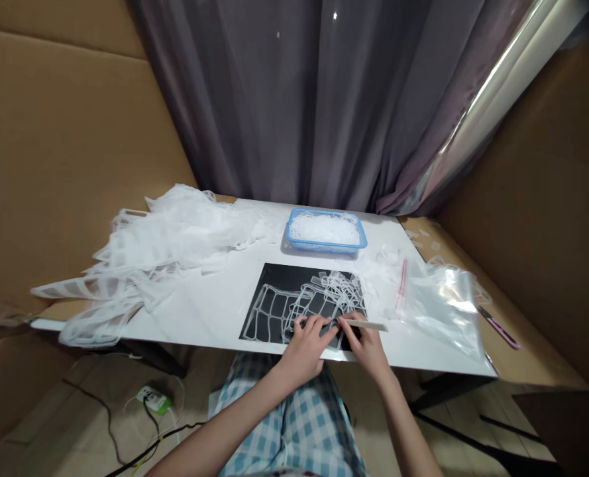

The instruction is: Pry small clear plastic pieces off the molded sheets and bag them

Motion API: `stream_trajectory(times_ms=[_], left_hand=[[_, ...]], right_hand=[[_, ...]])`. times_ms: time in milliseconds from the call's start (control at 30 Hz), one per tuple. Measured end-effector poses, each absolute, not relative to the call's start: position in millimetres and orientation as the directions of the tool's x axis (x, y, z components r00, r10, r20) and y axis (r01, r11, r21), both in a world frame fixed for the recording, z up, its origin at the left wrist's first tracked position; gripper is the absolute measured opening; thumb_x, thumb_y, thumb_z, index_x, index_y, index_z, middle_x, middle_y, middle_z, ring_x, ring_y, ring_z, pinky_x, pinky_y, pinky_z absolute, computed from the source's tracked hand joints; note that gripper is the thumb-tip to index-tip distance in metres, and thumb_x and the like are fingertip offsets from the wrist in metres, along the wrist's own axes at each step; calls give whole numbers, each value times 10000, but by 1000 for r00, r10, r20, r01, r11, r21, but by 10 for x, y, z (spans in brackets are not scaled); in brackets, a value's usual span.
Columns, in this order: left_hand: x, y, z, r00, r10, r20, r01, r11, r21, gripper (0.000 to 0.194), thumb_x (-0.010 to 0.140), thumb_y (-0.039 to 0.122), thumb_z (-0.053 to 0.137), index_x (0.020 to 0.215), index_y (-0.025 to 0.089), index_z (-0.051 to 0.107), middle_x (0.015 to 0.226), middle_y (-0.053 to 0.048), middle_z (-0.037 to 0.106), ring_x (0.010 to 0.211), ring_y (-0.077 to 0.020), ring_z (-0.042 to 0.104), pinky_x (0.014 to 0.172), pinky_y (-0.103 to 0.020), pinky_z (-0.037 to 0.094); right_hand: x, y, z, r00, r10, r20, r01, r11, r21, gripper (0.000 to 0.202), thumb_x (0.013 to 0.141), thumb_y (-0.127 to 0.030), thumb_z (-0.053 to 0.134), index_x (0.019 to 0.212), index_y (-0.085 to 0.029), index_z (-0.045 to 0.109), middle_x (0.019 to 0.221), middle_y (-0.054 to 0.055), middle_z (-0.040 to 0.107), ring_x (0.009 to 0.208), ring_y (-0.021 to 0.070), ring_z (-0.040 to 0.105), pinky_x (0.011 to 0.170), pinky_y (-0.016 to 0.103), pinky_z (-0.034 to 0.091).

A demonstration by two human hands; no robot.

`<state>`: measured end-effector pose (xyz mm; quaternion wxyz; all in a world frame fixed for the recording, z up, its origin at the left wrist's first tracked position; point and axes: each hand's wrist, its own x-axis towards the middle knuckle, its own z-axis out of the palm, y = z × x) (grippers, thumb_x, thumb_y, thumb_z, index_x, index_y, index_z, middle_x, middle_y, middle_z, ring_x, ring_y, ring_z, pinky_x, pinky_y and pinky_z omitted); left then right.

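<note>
A black mat (252,317) lies at the front middle of the white table. Over it spreads a sheet of white, net-like frames (274,308), with a tangle of small translucent pieces (341,288) at its right. My left hand (307,341) rests on the mat's front part, fingers bent and pressed on the white frames. Close beside it, my right hand (366,341) pinches a thin, pale flat tool (374,325), which points right. The fingertips of both hands nearly meet; what lies between them is too small to make out.
Behind the mat stands a blue basket (326,248) of white pieces. White sheets (179,228) are heaped at left. To the right lie a pink tool (402,285), clear plastic bags (440,305) and a purple-handled cutter (500,328). Cardboard walls flank the table.
</note>
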<state>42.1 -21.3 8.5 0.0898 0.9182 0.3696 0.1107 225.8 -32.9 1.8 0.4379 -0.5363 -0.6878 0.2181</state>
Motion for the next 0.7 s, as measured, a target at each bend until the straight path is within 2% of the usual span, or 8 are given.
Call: stream_trajectory(times_ms=[300, 567, 700], left_hand=[[426, -222, 118, 688, 716, 119, 671, -690, 271, 757, 677, 86, 556, 1397, 240, 377, 1375, -93, 477, 1276, -257, 368, 1048, -513, 227], [424, -229, 135, 690, 717, 101, 670, -685, 286, 723, 690, 88, 571, 1378, 237, 404, 1392, -106, 464, 1292, -266, 358, 1066, -510, 213], [423, -235, 139, 688, 718, 111, 670, -686, 285, 723, 676, 76, 561, 1365, 237, 412, 1383, -101, 473, 1286, -266, 364, 1060, -516, 224]], right_hand=[[2328, -288, 164, -151, 954, 259, 537, 299, -789, 246, 989, -340, 431, 828, -198, 551, 817, 37, 587, 765, 182, 559, 724, 296, 437], [2374, -304, 187, -149, 955, 255, 552, 294, -780, 274, 984, -381, 432, 827, -198, 563, 789, 38, 603, 721, 181, 562, 687, 295, 450], [2402, -326, 146, -112, 952, 284, 545, 297, -784, 325, 980, -427, 426, 831, -194, 596, 833, 58, 639, 783, 206, 613, 747, 318, 483]])
